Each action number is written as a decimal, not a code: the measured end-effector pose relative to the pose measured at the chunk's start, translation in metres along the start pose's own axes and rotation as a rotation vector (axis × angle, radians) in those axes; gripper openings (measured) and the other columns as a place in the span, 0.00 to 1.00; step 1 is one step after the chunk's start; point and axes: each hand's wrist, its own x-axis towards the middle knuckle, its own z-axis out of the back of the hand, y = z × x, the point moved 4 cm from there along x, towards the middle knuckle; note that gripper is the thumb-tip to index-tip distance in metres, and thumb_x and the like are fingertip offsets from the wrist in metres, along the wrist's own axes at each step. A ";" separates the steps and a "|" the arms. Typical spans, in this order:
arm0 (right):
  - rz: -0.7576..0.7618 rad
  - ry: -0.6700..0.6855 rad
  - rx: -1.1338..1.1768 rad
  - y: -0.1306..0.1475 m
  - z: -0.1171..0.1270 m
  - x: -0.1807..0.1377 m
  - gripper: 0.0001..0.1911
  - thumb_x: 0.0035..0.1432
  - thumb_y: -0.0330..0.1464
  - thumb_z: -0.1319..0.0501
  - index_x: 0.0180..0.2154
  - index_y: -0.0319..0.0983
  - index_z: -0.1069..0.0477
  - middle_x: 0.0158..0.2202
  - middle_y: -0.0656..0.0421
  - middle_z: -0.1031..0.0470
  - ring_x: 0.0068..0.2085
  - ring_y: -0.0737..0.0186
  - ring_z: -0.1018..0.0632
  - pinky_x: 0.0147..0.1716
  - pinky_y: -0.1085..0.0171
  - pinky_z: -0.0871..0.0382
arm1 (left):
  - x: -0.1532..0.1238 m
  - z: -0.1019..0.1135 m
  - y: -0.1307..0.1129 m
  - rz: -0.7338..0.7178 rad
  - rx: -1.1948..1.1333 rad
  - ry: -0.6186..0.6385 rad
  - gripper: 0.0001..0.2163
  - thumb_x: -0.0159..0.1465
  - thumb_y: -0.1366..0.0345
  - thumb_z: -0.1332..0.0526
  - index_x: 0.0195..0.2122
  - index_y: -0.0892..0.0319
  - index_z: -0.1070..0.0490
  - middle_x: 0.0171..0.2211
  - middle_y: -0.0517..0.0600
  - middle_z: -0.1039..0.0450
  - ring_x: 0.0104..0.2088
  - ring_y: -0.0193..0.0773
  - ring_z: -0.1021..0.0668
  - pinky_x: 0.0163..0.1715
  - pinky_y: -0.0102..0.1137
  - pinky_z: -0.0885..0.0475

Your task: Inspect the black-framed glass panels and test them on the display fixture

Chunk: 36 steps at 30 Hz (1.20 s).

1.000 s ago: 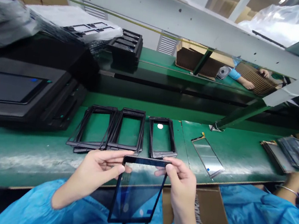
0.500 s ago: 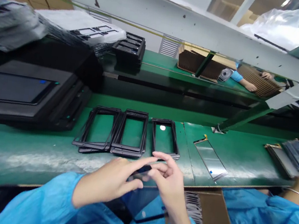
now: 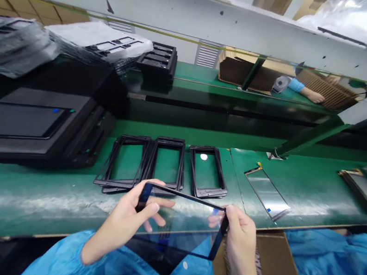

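My left hand [image 3: 127,219] and right hand [image 3: 240,238] each grip an end of a black-bordered clear glass panel [image 3: 183,224] above the near edge of the worn green tabletop [image 3: 18,199]. Just beyond lie black plastic frames [image 3: 165,165]; a white beam [image 3: 190,12] spans overhead.

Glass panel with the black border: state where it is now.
Head view, low centre: the glass panel is held between the left hand and right hand, over the near edge of the green bench, short of the black frames.

Left hand [image 3: 127,222], right hand [image 3: 240,241] gripping glass panel [image 3: 179,223], black frames [image 3: 165,165] beyond
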 end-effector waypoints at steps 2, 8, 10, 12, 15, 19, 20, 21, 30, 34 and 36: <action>0.057 -0.020 -0.013 0.001 -0.001 -0.001 0.25 0.57 0.53 0.30 0.23 0.39 0.20 0.21 0.54 0.17 0.20 0.58 0.19 0.23 0.64 0.24 | -0.003 -0.002 -0.002 -0.007 -0.008 -0.047 0.27 0.67 0.49 0.33 0.60 0.56 0.38 0.44 0.61 0.14 0.30 0.45 0.13 0.22 0.30 0.22; 0.100 0.033 0.026 -0.004 0.002 -0.006 0.25 0.65 0.53 0.36 0.40 0.38 0.17 0.25 0.55 0.14 0.23 0.57 0.16 0.25 0.64 0.20 | 0.000 0.002 0.002 -0.017 0.027 -0.090 0.26 0.67 0.48 0.33 0.59 0.57 0.37 0.42 0.61 0.14 0.27 0.48 0.13 0.20 0.33 0.22; 0.094 0.075 0.034 -0.002 0.000 -0.009 0.24 0.62 0.50 0.32 0.49 0.39 0.20 0.29 0.55 0.13 0.25 0.56 0.14 0.27 0.62 0.18 | 0.004 0.006 0.003 -0.082 0.093 -0.070 0.26 0.70 0.50 0.36 0.63 0.56 0.38 0.49 0.64 0.16 0.31 0.50 0.12 0.22 0.36 0.20; 0.110 0.078 -0.004 0.002 -0.002 -0.013 0.22 0.61 0.47 0.29 0.49 0.39 0.21 0.29 0.55 0.12 0.26 0.55 0.13 0.29 0.61 0.17 | 0.007 0.012 -0.005 -0.280 0.250 -0.120 0.29 0.71 0.55 0.37 0.69 0.53 0.43 0.63 0.65 0.25 0.46 0.54 0.13 0.38 0.42 0.16; 0.151 0.072 -0.089 0.004 -0.005 -0.021 0.18 0.63 0.45 0.31 0.46 0.39 0.20 0.29 0.54 0.12 0.26 0.54 0.13 0.29 0.61 0.17 | 0.008 0.006 -0.028 -0.663 0.687 -0.155 0.29 0.70 0.63 0.35 0.72 0.47 0.40 0.73 0.56 0.37 0.69 0.55 0.29 0.68 0.54 0.34; 0.184 0.078 -0.144 0.003 -0.007 -0.029 0.16 0.65 0.44 0.32 0.46 0.39 0.20 0.30 0.53 0.12 0.28 0.53 0.12 0.31 0.62 0.16 | 0.015 -0.017 -0.042 -0.852 0.994 0.160 0.12 0.73 0.64 0.38 0.56 0.50 0.21 0.53 0.49 0.16 0.55 0.47 0.17 0.69 0.51 0.36; 0.181 0.078 -0.143 0.002 -0.007 -0.030 0.16 0.65 0.43 0.32 0.46 0.40 0.20 0.30 0.53 0.12 0.27 0.53 0.12 0.31 0.62 0.16 | 0.018 -0.020 -0.043 -0.864 0.991 0.207 0.10 0.74 0.64 0.39 0.53 0.53 0.20 0.48 0.48 0.14 0.49 0.45 0.14 0.65 0.48 0.31; 0.175 0.077 -0.141 0.002 -0.007 -0.031 0.16 0.65 0.44 0.32 0.46 0.39 0.20 0.30 0.53 0.12 0.27 0.53 0.12 0.30 0.62 0.16 | 0.019 -0.023 -0.043 -0.876 0.977 0.229 0.10 0.75 0.63 0.40 0.50 0.55 0.19 0.44 0.49 0.13 0.44 0.44 0.13 0.60 0.45 0.26; 0.160 0.298 -0.148 0.010 -0.028 -0.025 0.17 0.63 0.44 0.30 0.49 0.42 0.17 0.28 0.58 0.12 0.29 0.55 0.12 0.34 0.62 0.16 | 0.015 -0.036 -0.038 -0.705 0.871 0.331 0.14 0.76 0.64 0.43 0.57 0.54 0.20 0.44 0.51 0.13 0.41 0.46 0.13 0.41 0.35 0.22; 0.038 0.421 0.039 0.007 -0.035 -0.019 0.24 0.64 0.49 0.33 0.56 0.45 0.19 0.35 0.56 0.11 0.37 0.53 0.11 0.41 0.57 0.16 | 0.017 -0.035 -0.026 -0.293 0.497 0.349 0.18 0.77 0.58 0.45 0.61 0.52 0.23 0.40 0.50 0.13 0.31 0.38 0.14 0.35 0.30 0.21; -0.009 0.340 0.086 0.003 -0.028 -0.013 0.22 0.66 0.51 0.36 0.51 0.45 0.16 0.39 0.53 0.11 0.38 0.52 0.11 0.40 0.58 0.17 | 0.017 -0.029 -0.016 -0.128 0.271 0.259 0.21 0.76 0.54 0.44 0.64 0.55 0.25 0.44 0.54 0.13 0.33 0.41 0.13 0.32 0.30 0.19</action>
